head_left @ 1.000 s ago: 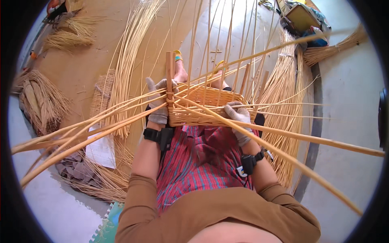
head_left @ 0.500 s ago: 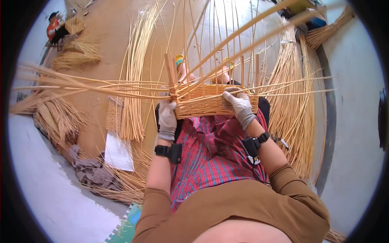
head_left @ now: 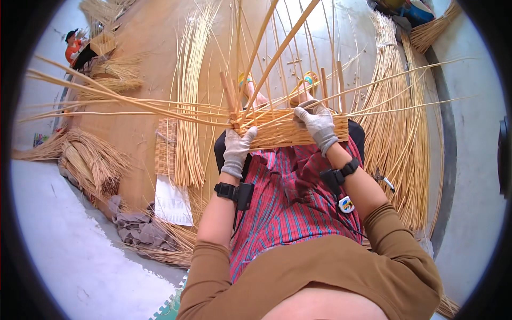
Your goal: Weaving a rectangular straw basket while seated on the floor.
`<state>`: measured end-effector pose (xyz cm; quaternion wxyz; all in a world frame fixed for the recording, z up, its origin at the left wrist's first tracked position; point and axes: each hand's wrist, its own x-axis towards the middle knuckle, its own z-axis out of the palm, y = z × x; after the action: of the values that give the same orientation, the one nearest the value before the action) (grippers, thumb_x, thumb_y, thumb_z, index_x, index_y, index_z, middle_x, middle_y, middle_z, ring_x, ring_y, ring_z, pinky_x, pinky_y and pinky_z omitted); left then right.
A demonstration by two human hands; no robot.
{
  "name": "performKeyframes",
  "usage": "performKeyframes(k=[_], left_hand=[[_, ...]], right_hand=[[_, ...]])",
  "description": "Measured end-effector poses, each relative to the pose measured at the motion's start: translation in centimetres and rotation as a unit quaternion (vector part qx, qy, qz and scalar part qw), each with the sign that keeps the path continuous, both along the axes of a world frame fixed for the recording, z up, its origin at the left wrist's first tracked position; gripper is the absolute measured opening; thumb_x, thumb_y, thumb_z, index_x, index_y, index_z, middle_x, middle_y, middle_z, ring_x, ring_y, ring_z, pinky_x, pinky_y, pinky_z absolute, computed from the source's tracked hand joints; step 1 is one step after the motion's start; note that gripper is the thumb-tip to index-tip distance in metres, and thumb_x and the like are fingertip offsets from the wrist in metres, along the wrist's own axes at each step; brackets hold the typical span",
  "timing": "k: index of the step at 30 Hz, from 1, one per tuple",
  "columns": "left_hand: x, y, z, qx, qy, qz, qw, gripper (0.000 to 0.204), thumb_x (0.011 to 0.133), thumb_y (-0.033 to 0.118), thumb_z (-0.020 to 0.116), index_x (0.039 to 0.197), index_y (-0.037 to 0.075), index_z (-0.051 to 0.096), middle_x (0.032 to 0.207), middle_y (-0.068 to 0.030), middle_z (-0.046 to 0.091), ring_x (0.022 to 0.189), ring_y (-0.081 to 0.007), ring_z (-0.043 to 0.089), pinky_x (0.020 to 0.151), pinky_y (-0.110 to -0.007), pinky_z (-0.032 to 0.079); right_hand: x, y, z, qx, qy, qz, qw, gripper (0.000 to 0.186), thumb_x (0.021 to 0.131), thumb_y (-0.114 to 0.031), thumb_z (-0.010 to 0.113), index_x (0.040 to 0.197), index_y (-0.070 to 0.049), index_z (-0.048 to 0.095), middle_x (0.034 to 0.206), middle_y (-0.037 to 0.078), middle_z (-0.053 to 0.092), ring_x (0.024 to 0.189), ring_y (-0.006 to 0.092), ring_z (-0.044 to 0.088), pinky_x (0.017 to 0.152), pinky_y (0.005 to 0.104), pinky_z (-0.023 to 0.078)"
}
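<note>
A half-woven wicker basket of tan rods rests across my lap, its long side toward me. At its left corner my left hand, in a grey-white glove, is closed round the weave, thumb on the near wall. My right hand, gloved too, grips the top of the near wall toward the right end, its fingers reaching over the edge. Thicker wooden stakes stand at the corners. Long loose willow rods stretch left from the left corner, while others rise upward or run out right.
Bundles of rods lie left and right on the floor. Beside the left bundle are a woven panel, a paper sheet and a grey cloth. Another person sits far left.
The whole view has shifted, so the basket sits slightly further right. My left thumb has moved right along the near wall. Several loose rods have swung to new angles.
</note>
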<state>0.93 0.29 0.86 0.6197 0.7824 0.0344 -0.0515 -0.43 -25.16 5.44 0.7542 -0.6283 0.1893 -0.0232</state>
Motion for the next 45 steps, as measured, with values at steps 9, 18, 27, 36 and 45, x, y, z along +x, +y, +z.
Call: performKeyframes(k=[9, 18, 27, 36, 45], left_hand=[[0.7, 0.0, -1.1, 0.015, 0.029, 0.035, 0.999, 0.052, 0.084, 0.021, 0.083, 0.122, -0.004, 0.058, 0.106, -0.0125, 0.07, 0.09, -0.02, 0.067, 0.082, -0.033, 0.054], [0.1, -1.5, 0.2, -0.083, 0.001, 0.077, 0.994, 0.052, 0.086, 0.02, 0.083, 0.124, -0.002, 0.054, 0.108, -0.0109, 0.067, 0.089, -0.0189, 0.065, 0.08, -0.031, 0.054], [0.3, -1.7, -0.1, -0.164, 0.045, 0.137, 0.976, 0.052, 0.084, 0.006, 0.081, 0.126, 0.005, 0.051, 0.11, -0.0084, 0.065, 0.09, -0.0175, 0.065, 0.08, -0.031, 0.055], [0.9, -0.1, 0.9, 0.072, 0.104, 0.071, 0.989, 0.068, 0.08, 0.041, 0.086, 0.127, 0.002, 0.053, 0.116, -0.0131, 0.066, 0.1, -0.0236, 0.064, 0.085, -0.039, 0.051], [1.2, -1.5, 0.9, -0.078, 0.036, 0.111, 0.99, 0.05, 0.083, 0.036, 0.084, 0.111, 0.003, 0.059, 0.097, -0.0095, 0.069, 0.08, -0.0179, 0.063, 0.073, -0.034, 0.052]], right_hand=[[1.5, 0.7, 3.3, -0.119, -0.073, 0.083, 0.987, 0.017, 0.09, -0.009, 0.074, 0.097, -0.003, 0.06, 0.08, 0.008, 0.07, 0.071, 0.0149, 0.07, 0.061, 0.0289, 0.056], [15.2, 8.7, 3.8, -0.465, -0.181, 0.2, 0.843, 0.034, 0.094, -0.022, 0.065, 0.126, -0.01, 0.062, 0.12, 0.019, 0.066, 0.115, 0.0323, 0.064, 0.099, 0.0383, 0.05], [18.3, 10.2, 1.6, -0.335, 0.033, 0.111, 0.935, 0.08, 0.098, -0.038, 0.058, 0.162, -0.017, 0.014, 0.136, 0.033, 0.056, 0.123, 0.0402, 0.06, 0.102, 0.0429, 0.048], [1.4, 3.4, -1.1, -0.074, -0.168, -0.062, 0.981, 0.009, 0.106, -0.013, 0.047, 0.114, -0.007, 0.048, 0.072, 0.007, 0.053, 0.063, 0.0233, 0.063, 0.065, 0.0362, 0.057], [-4.1, 8.2, 5.4, -0.106, -0.215, 0.063, 0.969, 0.014, 0.104, -0.021, 0.057, 0.109, -0.008, 0.061, 0.09, 0.004, 0.066, 0.08, 0.0104, 0.062, 0.071, 0.0268, 0.055]])
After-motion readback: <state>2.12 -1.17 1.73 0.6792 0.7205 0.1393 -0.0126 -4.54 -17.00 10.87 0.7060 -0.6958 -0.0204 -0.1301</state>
